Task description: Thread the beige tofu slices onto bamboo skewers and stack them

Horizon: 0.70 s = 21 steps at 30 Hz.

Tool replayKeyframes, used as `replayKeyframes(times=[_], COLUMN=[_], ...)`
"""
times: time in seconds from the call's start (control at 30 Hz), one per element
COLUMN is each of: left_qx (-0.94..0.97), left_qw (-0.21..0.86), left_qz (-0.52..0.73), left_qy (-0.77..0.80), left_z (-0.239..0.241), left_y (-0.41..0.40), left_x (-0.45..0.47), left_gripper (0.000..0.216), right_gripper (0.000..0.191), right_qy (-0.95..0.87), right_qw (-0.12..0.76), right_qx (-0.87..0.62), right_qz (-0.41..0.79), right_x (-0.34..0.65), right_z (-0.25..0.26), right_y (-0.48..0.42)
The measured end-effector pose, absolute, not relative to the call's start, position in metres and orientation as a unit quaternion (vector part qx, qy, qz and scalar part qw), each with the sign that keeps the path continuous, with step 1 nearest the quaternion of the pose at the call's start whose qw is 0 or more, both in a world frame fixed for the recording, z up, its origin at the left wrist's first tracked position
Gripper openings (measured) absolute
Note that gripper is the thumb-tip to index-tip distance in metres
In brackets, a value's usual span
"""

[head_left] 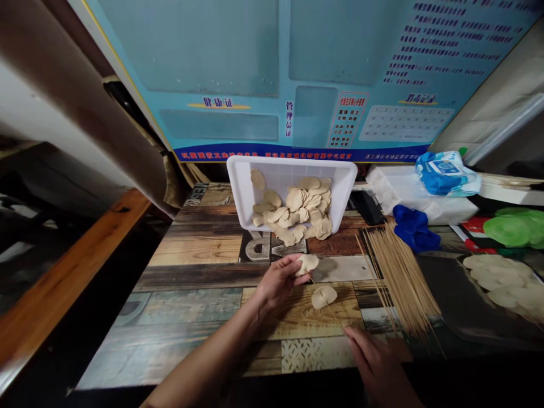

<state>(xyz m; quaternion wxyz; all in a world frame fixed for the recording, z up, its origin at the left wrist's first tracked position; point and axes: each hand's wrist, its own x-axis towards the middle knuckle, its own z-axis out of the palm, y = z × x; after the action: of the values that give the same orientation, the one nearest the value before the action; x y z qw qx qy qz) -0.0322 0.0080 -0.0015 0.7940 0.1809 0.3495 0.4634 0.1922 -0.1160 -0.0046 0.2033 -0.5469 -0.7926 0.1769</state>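
Note:
My left hand [281, 279] is closed on thin pale round slices [307, 263], pinching them between thumb and fingers above the table. In my right hand [374, 360], the fingers are closed on the lower end of a thin wooden skewer [334, 314]. A single pale slice [324, 297] is threaded on that skewer, between my two hands. The skewer's upper end reaches the slices in my left hand. Beyond my left hand, a white plastic tray [235, 192] stands tilted, with many loose slices [293, 207] in it and some at its front lip.
A bundle of bare skewers [402, 277] lies on the wood-patterned table [182, 317] at the right. Farther right are a dark tray [446, 294] with pale slices [504, 277], a blue cloth-like item [416, 229], a wipes pack [448, 173] and a black phone-like object [368, 207]. A blue board [255, 150] stands behind.

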Motion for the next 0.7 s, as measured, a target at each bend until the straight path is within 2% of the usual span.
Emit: replayKeyframes(times=[0.2, 0.47, 0.7], left_qx=[0.184, 0.303, 0.293], left_qw=[0.783, 0.689, 0.732], left_qz=[0.478, 0.524, 0.462], left_qy=[0.353, 0.397, 0.406], left_z=[0.004, 0.003, 0.001], left_y=[0.003, -0.003, -0.018], left_x=[-0.027, -0.022, -0.007], left_gripper=[0.026, 0.036, 0.055], right_gripper=[0.038, 0.036, 0.03], right_qy=[-0.779, -0.76, -0.759], right_qw=[0.226, 0.229, 0.211], right_qx=[-0.557, -0.575, -0.581], right_qz=[0.18, 0.197, 0.205], right_x=[0.187, 0.18, 0.179], right_z=[-0.008, -0.003, 0.001], right_y=[-0.116, -0.116, -0.115])
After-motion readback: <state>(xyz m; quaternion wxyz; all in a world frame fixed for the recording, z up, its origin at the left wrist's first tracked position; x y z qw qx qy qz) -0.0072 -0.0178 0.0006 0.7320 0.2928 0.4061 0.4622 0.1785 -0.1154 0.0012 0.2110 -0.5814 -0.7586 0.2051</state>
